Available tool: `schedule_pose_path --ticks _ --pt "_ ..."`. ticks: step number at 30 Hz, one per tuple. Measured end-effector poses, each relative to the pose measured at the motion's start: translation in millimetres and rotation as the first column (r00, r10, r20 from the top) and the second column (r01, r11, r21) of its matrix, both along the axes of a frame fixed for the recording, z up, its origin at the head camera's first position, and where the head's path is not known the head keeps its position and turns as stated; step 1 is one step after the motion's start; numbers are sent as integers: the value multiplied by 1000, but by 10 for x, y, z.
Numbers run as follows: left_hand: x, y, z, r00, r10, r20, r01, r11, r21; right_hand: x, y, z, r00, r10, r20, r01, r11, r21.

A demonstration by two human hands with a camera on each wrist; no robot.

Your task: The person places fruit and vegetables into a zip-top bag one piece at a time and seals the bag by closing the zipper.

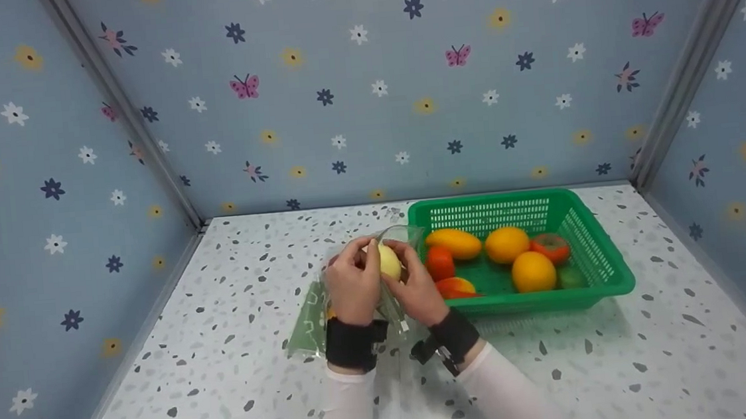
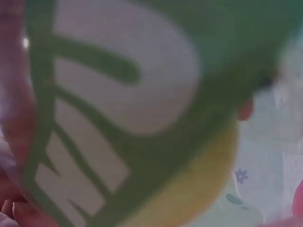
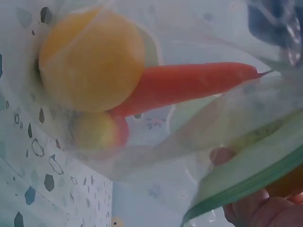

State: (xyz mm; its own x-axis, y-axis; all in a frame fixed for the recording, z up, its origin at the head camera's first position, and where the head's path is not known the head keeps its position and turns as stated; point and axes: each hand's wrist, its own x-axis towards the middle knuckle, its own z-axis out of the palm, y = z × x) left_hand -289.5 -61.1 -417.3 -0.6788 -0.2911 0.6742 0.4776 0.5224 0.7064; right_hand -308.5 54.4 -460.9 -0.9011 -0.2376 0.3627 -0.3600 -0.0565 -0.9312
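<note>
In the head view a pale yellow fruit [image 1: 389, 263] sits between both hands at the mouth of a clear zip bag [image 1: 315, 317] with green printing. My left hand [image 1: 354, 283] pinches the bag's edge beside the fruit, its thumb up. My right hand [image 1: 421, 291] curls its fingers around the fruit from the other side. Through the bag, the right wrist view shows an orange round fruit [image 3: 92, 59], a carrot [image 3: 189, 85] and a yellow-red fruit [image 3: 99, 131]. Green print [image 2: 203, 99] with white letters fills much of the left wrist view; a blurred yellow round shape shows below it.
Right of the hands stands a green basket [image 1: 599, 245], close to the right hand. It holds a yellow mango-like fruit [image 1: 454, 244], two orange fruits [image 1: 508, 245], a red-orange fruit [image 1: 550, 247] and others. A flowered panel [image 1: 365, 103] borders the speckled table [image 1: 240, 380] at the back.
</note>
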Motion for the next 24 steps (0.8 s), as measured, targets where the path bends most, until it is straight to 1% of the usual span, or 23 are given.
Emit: schedule_pose_path --ticks 3,6,9,11,14,16,17,18,19,21,23,24 --pt "15 -1 4 1000 4 8 -4 1000 -17 3 -57 -56 1000 -14 2 14 1000 -8" --pt "35 -2 3 1000 1 31 0 999 -33 -6 -116 -132 998 -32 -61 32 999 3" --pt "54 3 4 998 4 59 -1 999 -47 -18 -148 -205 985 -49 -163 63 995 82" --pt "55 8 2 998 -4 62 7 999 -37 -28 -148 -252 975 -37 -221 70 987 142" --pt "43 17 -5 999 -18 37 19 1000 -13 -36 -125 -298 966 43 -253 19 971 237" --pt "33 17 -11 999 -35 14 35 999 -3 -39 -104 -322 962 129 -239 -61 960 273" --pt "28 15 -16 999 -38 6 38 999 -4 -38 -97 -327 960 160 -229 -90 953 289" --pt "28 16 -14 999 -42 -2 42 999 -5 -39 -94 -335 959 179 -220 -109 949 297" --pt "27 14 -12 999 -46 -6 46 999 -7 -39 -96 -341 960 180 -214 -112 948 298" --pt "27 7 -8 999 -53 -7 53 999 -9 -41 -110 -350 969 136 -205 -74 955 287" --pt "37 1 8 998 -58 -7 58 998 -3 -37 -137 -351 979 61 -196 -3 959 282" --pt "43 -3 18 998 -59 -7 59 998 2 -40 -153 -349 987 43 -156 -3 970 245"
